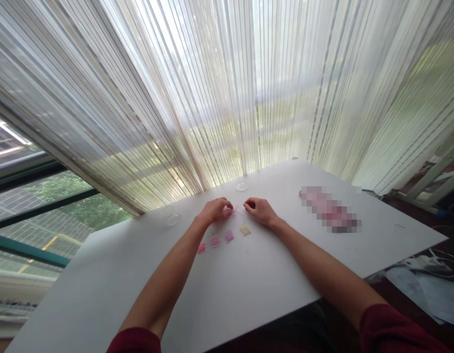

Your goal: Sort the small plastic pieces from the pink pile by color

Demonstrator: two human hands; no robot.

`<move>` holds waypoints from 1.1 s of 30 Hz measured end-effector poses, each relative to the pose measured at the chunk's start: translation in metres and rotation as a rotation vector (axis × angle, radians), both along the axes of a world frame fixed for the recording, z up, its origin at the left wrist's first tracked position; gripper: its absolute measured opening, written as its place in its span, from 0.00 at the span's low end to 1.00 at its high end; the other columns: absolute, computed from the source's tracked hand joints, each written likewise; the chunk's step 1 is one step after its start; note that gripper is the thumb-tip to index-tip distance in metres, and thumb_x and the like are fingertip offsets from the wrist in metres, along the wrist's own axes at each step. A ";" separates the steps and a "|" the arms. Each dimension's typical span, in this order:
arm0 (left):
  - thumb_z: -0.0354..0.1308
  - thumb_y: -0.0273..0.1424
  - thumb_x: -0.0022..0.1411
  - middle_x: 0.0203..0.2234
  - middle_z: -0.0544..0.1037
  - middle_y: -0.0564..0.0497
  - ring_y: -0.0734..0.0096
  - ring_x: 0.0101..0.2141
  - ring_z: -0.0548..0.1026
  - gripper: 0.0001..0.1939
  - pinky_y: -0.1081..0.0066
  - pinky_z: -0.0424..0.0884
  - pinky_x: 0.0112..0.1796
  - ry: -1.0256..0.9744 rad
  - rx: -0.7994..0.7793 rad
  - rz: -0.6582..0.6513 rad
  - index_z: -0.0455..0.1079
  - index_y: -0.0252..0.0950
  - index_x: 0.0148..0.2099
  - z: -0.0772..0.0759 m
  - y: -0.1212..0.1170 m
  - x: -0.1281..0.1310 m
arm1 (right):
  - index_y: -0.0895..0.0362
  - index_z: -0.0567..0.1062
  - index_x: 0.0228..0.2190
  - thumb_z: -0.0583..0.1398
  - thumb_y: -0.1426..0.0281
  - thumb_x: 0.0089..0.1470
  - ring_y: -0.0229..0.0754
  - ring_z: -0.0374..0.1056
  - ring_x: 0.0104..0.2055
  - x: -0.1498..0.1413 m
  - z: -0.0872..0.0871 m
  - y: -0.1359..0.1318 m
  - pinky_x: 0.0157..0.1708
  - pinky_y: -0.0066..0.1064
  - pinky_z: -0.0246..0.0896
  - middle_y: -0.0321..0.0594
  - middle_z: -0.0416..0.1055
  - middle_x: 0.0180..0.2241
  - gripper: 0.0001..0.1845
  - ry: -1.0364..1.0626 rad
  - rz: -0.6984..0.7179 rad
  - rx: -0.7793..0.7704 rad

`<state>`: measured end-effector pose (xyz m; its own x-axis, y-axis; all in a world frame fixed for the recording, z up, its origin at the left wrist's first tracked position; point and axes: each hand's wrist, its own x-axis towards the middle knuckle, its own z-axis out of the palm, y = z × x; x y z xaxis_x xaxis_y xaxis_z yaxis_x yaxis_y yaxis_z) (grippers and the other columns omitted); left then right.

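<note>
My left hand (pixel 215 210) rests over the white table with its fingers curled around a pink bundle of thread (pixel 234 209), which is partly hidden. Facing it, a short gap to the right, my right hand (pixel 261 210) is closed in a pinch; what its fingertips hold is too small to make out. Thin pale strands show between the hands. Below them lie small wound bundles in a slanting row: a deep pink bundle (pixel 201 248), a lighter pink bundle (pixel 215 240), a purple bundle (pixel 229 236) and a pale yellow bundle (pixel 245 229).
The white table (pixel 271 279) stands against sheer striped curtains (pixel 227 98). A clear round dish (pixel 242 186) sits behind my hands, and another clear dish (pixel 171 217) is to the left. A blurred-out pinkish object (pixel 330 210) lies at right. Cables (pixel 436 262) hang beyond the right edge.
</note>
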<state>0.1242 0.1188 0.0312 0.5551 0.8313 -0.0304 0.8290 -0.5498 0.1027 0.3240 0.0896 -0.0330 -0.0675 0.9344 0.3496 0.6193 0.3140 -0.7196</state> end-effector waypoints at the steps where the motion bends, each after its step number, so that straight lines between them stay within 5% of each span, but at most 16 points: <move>1: 0.55 0.36 0.60 0.44 0.77 0.51 0.62 0.41 0.75 0.12 0.69 0.70 0.40 -0.004 0.003 -0.001 0.78 0.44 0.42 0.001 0.000 -0.001 | 0.56 0.79 0.31 0.58 0.68 0.55 0.39 0.71 0.30 0.000 0.000 0.000 0.34 0.27 0.62 0.39 0.78 0.29 0.09 0.000 0.000 -0.003; 16: 0.58 0.39 0.57 0.32 0.82 0.51 0.68 0.30 0.75 0.12 0.72 0.68 0.31 -0.134 -0.003 0.056 0.80 0.40 0.38 0.020 0.002 -0.027 | 0.55 0.79 0.31 0.58 0.69 0.55 0.39 0.71 0.31 0.001 0.001 -0.001 0.34 0.27 0.62 0.38 0.78 0.30 0.08 -0.002 0.005 -0.022; 26: 0.53 0.41 0.61 0.32 0.81 0.51 0.68 0.31 0.75 0.16 0.72 0.68 0.31 -0.125 0.011 0.110 0.79 0.40 0.42 0.018 -0.002 -0.056 | 0.55 0.79 0.31 0.59 0.68 0.55 0.39 0.71 0.31 0.000 0.001 -0.001 0.34 0.27 0.62 0.38 0.78 0.29 0.08 -0.017 -0.004 -0.020; 33: 0.57 0.38 0.57 0.42 0.77 0.49 0.65 0.37 0.75 0.17 0.72 0.70 0.35 -0.009 0.030 0.131 0.75 0.41 0.48 0.012 -0.016 -0.077 | 0.55 0.79 0.31 0.59 0.69 0.54 0.39 0.71 0.32 0.001 0.002 -0.001 0.34 0.27 0.63 0.38 0.78 0.30 0.08 -0.020 -0.005 -0.027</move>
<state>0.0476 0.1033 0.0427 0.4418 0.8971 0.0000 0.8930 -0.4398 0.0958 0.3251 0.0885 -0.0309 -0.0697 0.9439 0.3227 0.6348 0.2915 -0.7156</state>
